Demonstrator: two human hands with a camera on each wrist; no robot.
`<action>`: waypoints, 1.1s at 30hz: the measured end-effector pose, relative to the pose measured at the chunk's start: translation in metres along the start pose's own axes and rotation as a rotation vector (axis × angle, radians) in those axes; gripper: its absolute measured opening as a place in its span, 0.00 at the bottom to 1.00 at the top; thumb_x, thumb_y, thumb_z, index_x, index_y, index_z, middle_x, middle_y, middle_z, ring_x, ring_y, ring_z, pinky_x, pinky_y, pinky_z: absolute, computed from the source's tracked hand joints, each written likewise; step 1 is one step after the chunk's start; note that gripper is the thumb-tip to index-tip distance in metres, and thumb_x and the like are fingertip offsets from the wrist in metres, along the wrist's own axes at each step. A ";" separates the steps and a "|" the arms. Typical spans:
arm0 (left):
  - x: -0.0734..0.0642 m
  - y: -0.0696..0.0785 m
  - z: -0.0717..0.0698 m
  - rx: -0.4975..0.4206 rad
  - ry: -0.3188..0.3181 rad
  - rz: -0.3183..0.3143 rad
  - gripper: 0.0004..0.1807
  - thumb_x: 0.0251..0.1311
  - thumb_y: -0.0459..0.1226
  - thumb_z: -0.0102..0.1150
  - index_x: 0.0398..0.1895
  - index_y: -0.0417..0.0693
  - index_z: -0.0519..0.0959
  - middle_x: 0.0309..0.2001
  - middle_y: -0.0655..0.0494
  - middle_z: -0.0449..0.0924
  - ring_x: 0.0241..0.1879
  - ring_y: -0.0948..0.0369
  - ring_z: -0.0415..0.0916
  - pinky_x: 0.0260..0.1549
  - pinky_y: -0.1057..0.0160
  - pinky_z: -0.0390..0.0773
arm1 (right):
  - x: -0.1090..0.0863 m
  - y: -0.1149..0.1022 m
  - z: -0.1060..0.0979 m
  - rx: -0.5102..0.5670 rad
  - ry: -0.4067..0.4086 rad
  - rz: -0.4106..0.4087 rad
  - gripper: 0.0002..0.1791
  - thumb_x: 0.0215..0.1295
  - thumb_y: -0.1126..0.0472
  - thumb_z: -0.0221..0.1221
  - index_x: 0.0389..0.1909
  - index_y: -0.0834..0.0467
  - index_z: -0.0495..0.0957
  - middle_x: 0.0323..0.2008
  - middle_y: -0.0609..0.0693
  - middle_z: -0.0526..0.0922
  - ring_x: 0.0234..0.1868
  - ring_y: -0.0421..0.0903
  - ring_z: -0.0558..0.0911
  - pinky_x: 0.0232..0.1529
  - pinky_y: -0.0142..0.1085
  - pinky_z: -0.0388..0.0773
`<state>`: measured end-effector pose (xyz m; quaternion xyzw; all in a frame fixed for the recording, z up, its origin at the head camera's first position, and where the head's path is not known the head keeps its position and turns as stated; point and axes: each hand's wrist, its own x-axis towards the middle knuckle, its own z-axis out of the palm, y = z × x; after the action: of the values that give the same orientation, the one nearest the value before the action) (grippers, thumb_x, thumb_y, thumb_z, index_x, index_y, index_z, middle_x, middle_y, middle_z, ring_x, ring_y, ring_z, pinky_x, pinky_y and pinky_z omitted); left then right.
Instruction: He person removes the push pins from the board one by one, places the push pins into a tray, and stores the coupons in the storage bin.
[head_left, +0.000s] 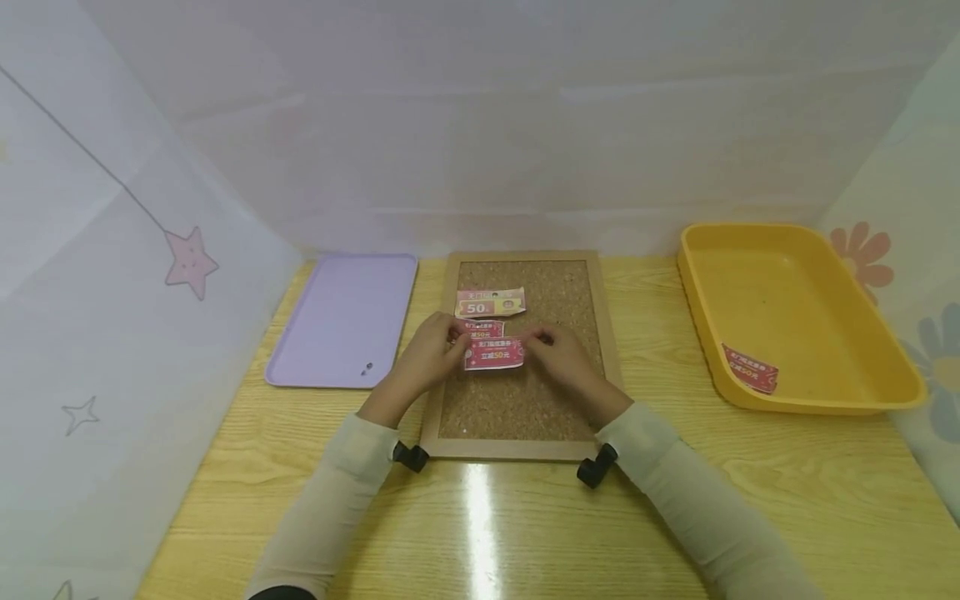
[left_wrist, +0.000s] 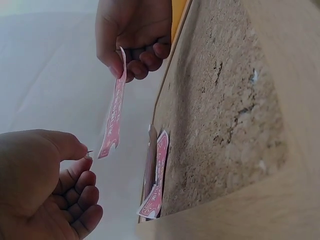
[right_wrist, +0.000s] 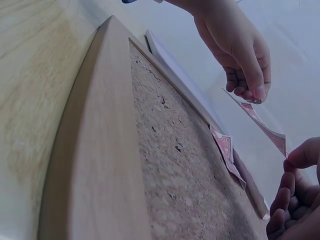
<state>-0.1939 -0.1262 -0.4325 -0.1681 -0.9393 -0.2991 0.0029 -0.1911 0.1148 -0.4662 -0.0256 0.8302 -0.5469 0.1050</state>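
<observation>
Above the wood-framed corkboard (head_left: 525, 408), my right hand (head_left: 566, 362) pinches a pink coupon (head_left: 495, 358) at its right end between thumb and finger. My left hand (head_left: 426, 354) is at the coupon's other end, holding a small pushpin (left_wrist: 88, 155) between thumb and fingertip, its point sticking out. In the left wrist view, the coupon hangs from the right hand with a gap to the pin. Another pink coupon (head_left: 483, 327) lies on the board just behind, partly covered. Farther up is a pink and yellow coupon (head_left: 491, 303), its edges lifting from the cork.
To the left lies a lilac tray (head_left: 345, 317) with a few tiny dark items (head_left: 366, 368) near its front corner. A deep yellow tray (head_left: 817, 404) stands at the right, with one pink coupon (head_left: 750, 371) inside. White printed sheets (head_left: 487, 150) wall the table's back and sides.
</observation>
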 end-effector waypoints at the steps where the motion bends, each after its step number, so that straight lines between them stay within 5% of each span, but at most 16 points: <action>1: 0.000 0.000 0.000 0.002 0.002 0.003 0.09 0.69 0.39 0.53 0.40 0.41 0.76 0.41 0.49 0.73 0.42 0.55 0.73 0.44 0.58 0.76 | 0.000 0.001 -0.001 -0.009 0.004 -0.007 0.15 0.71 0.49 0.54 0.46 0.56 0.79 0.45 0.51 0.80 0.47 0.48 0.76 0.47 0.42 0.75; 10: 0.000 -0.005 0.001 -0.003 0.011 0.029 0.07 0.66 0.37 0.56 0.39 0.41 0.76 0.40 0.49 0.74 0.41 0.55 0.73 0.44 0.59 0.76 | -0.001 0.006 -0.011 0.002 0.006 0.004 0.14 0.71 0.51 0.54 0.44 0.57 0.79 0.47 0.52 0.79 0.49 0.50 0.75 0.50 0.45 0.73; 17: -0.003 -0.009 -0.001 -0.008 -0.014 0.027 0.08 0.66 0.38 0.56 0.41 0.41 0.76 0.40 0.50 0.74 0.42 0.55 0.73 0.45 0.58 0.76 | -0.005 0.010 -0.019 0.034 -0.013 -0.001 0.14 0.72 0.51 0.53 0.37 0.59 0.76 0.38 0.52 0.76 0.40 0.49 0.72 0.40 0.40 0.72; 27: -0.007 -0.015 -0.003 0.005 -0.027 0.033 0.10 0.67 0.40 0.55 0.40 0.41 0.75 0.41 0.50 0.73 0.43 0.54 0.71 0.45 0.56 0.76 | -0.014 0.007 -0.033 -0.018 -0.026 0.008 0.15 0.73 0.51 0.51 0.44 0.58 0.78 0.53 0.53 0.78 0.54 0.49 0.74 0.51 0.44 0.73; 33: -0.008 -0.018 -0.006 0.011 -0.012 0.038 0.09 0.67 0.39 0.55 0.41 0.40 0.75 0.41 0.49 0.73 0.44 0.53 0.71 0.46 0.56 0.75 | -0.021 0.008 -0.046 -0.071 -0.020 0.021 0.16 0.74 0.50 0.50 0.46 0.57 0.78 0.53 0.53 0.78 0.52 0.50 0.75 0.48 0.44 0.74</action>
<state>-0.1928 -0.1456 -0.4382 -0.1878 -0.9375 -0.2930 0.0037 -0.1788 0.1627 -0.4532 -0.0263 0.8483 -0.5155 0.1180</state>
